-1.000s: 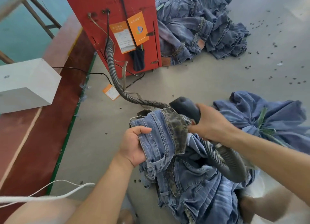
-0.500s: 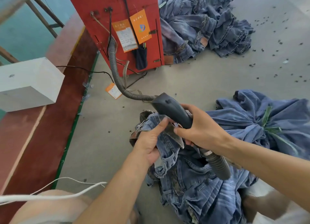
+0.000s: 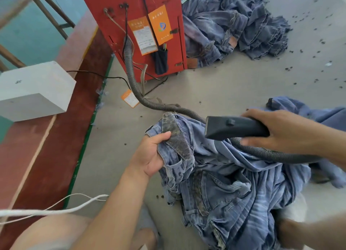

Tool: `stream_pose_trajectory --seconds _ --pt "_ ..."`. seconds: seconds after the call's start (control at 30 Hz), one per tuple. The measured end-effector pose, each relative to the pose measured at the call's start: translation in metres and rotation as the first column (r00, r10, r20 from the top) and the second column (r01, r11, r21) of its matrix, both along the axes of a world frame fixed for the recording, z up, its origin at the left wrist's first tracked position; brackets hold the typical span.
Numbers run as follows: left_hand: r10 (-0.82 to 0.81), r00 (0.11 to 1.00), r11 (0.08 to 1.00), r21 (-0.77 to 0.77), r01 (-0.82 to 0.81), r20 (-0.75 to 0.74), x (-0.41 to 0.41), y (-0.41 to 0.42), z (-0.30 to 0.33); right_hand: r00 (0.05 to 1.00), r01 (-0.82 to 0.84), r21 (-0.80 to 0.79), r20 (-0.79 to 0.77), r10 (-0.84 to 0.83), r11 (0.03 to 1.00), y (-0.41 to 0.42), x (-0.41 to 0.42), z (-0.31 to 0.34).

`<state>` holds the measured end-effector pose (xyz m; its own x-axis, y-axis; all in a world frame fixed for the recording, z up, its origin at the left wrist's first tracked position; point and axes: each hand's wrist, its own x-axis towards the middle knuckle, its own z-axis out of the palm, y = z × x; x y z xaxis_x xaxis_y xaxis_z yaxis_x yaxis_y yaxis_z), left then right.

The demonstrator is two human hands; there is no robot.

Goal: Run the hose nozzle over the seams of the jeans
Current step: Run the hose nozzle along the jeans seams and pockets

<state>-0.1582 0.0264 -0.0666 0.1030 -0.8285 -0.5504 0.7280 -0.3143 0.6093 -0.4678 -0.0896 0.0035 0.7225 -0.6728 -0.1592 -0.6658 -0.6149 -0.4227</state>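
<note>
Jeans (image 3: 234,174) lay bunched at lower centre of the frame, the left hand (image 3: 149,156) gripping the waistband fold. At right, the right hand (image 3: 280,131) held the nozzle (image 3: 232,128) just above the denim. Pulling the seam taut would probably help the nozzle track it.

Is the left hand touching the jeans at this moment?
Touching. The head view shows the left hand gripping a folded edge of the jeans, its fingers curled over the denim with no gap.
</note>
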Motion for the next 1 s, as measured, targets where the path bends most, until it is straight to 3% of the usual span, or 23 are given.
stream_pose_trajectory --seconds 0.17,0.3,0.37,0.57,0.63,0.73,0.8,0.93,1.0 --pt "-0.019 0.999 0.999 -0.046 0.018 -0.033 -0.004 0.001 -0.002 0.992 -0.125 -0.072 -0.039 0.123 0.989 0.020 0.034 -0.016" --pt "-0.058 0.997 0.997 -0.060 0.055 -0.047 -0.003 0.001 -0.002 0.980 0.029 -0.070 0.198 -0.015 0.997 0.028 0.052 -0.022" --pt "-0.075 0.996 0.995 -0.068 0.072 -0.043 -0.002 0.000 -0.002 0.970 0.042 -0.099 0.242 -0.017 0.994 0.017 0.045 -0.017" --pt "-0.088 0.994 0.993 -0.083 0.083 -0.063 0.007 0.000 -0.002 0.981 -0.193 -0.243 -0.027 0.193 0.951 0.018 0.031 -0.017" --pt "-0.112 0.992 0.992 -0.065 0.108 -0.064 0.004 0.002 -0.004 0.976 -0.211 -0.237 0.011 0.219 0.948 0.025 0.040 -0.019" --pt "-0.136 0.990 0.987 -0.093 0.131 -0.048 0.007 0.004 -0.002 0.976 -0.098 -0.189 0.175 0.131 0.977 0.025 0.045 -0.016" --pt "-0.155 0.988 0.982 -0.112 0.151 -0.026 0.008 0.004 0.000 0.984 -0.056 -0.176 0.156 0.084 0.983 0.017 0.041 -0.009" --pt "-0.169 0.985 0.980 -0.112 0.166 -0.019 0.005 0.008 -0.003 0.992 -0.128 -0.152 -0.010 0.128 0.980 0.012 0.040 -0.001" --pt "-0.182 0.983 0.979 -0.092 0.181 -0.003 0.002 0.009 -0.003 0.984 -0.152 -0.127 0.071 0.162 0.980 0.016 0.046 -0.001"
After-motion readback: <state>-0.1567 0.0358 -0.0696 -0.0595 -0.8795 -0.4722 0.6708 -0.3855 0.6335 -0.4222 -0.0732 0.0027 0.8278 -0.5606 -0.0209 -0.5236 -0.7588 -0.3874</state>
